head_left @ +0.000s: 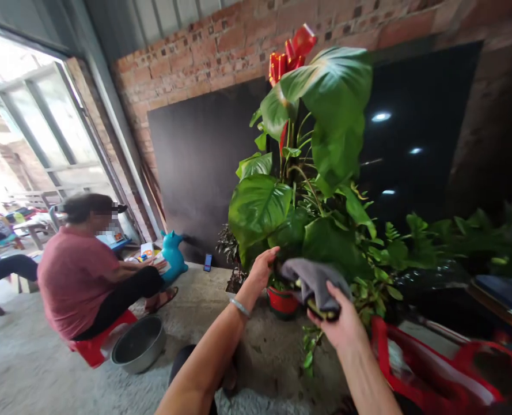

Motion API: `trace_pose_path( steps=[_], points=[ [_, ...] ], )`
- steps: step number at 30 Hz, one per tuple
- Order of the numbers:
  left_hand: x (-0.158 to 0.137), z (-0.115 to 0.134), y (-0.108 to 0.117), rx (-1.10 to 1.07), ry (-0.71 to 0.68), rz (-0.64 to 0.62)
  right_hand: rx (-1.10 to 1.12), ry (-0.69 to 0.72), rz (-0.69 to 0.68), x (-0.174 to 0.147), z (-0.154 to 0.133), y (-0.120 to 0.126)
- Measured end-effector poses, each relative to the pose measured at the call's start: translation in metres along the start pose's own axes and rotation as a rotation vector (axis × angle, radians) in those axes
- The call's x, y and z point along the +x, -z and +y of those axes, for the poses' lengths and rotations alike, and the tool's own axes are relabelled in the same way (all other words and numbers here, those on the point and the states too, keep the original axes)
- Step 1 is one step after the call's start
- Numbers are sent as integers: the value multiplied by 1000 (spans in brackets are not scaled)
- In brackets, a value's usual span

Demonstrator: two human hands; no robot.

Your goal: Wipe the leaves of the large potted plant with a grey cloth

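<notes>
My right hand [340,314] is closed on a grey cloth [314,279], which is blurred by motion. A dark and yellowish thing at the cloth's lower edge cannot be made out. My left hand [263,268], with a bracelet at the wrist, is beside the low leaves of a tall potted plant [260,210]. Its fingers point toward the leaves and partly run out of sight, so any hold is hidden. The plant has broad green leaves and a red bow [292,55] at its top. Its red pot [281,301] stands just behind the cloth.
A person [78,265] in a pink shirt sits on a red stool [91,354] at left. Near them are a grey basin [139,346] and a blue animal figure [173,256]. A phone [207,262] leans against a dark board. Red bags [432,369] lie at right.
</notes>
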State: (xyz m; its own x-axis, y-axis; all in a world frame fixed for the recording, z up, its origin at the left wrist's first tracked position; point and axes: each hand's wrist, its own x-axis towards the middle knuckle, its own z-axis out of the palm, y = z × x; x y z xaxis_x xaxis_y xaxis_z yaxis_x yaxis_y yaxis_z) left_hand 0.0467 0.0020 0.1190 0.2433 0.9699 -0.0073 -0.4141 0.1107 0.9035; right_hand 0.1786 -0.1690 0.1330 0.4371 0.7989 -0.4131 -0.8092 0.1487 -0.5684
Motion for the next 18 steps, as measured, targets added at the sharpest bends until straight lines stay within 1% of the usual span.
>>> trace_pose_path(
  steps=[1, 2, 3, 4, 5, 6, 7, 9, 10, 11, 12, 13, 14, 15, 16, 17, 18],
  points=[
    [-1, 0, 1, 6, -8, -19, -21, -90, 64, -4, 5, 18],
    [-3, 0, 3, 9, -16, -41, -11, -138, 108, -10, 6, 33],
    [-7, 0, 5, 5, -16, -60, 23, -144, 133, -17, 2, 45],
    [-11, -1, 6, -7, -6, -75, 74, -100, 122, -23, -7, 52],
    [-16, -2, 6, -25, 5, -88, 123, -26, 99, -28, -20, 52],
    [-20, -3, 6, -42, 14, -101, 167, 83, 63, -31, -34, 47],
    [-23, -4, 4, -47, 16, -110, 202, 223, 9, -30, -50, 36],
    [-25, -7, -1, 2, 6, -106, 240, 506, -116, -20, -76, 7],
    [-23, -7, -4, 58, -8, -91, 249, 603, -142, -12, -83, -6],
    [-21, -7, -6, 131, -30, -65, 251, 632, -126, -4, -86, -16],
    [-17, -7, -7, 217, -63, -31, 238, 584, -74, 4, -85, -21],
    [-12, -6, -7, 312, -109, 6, 213, 472, -1, 11, -79, -19],
    [-7, -5, -6, 412, -165, 41, 184, 333, 77, 14, -69, -10],
    [-2, -4, -4, 510, -222, 63, 155, 200, 138, 15, -56, 5],
    [2, -4, -3, 597, -276, 67, 125, 82, 166, 14, -42, 25],
    [6, -4, -1, 664, -320, 49, 120, 24, 205, 11, -26, 48],
    [8, -7, -1, 707, -352, 17, 122, -22, 215, 6, -12, 73]
  ],
)
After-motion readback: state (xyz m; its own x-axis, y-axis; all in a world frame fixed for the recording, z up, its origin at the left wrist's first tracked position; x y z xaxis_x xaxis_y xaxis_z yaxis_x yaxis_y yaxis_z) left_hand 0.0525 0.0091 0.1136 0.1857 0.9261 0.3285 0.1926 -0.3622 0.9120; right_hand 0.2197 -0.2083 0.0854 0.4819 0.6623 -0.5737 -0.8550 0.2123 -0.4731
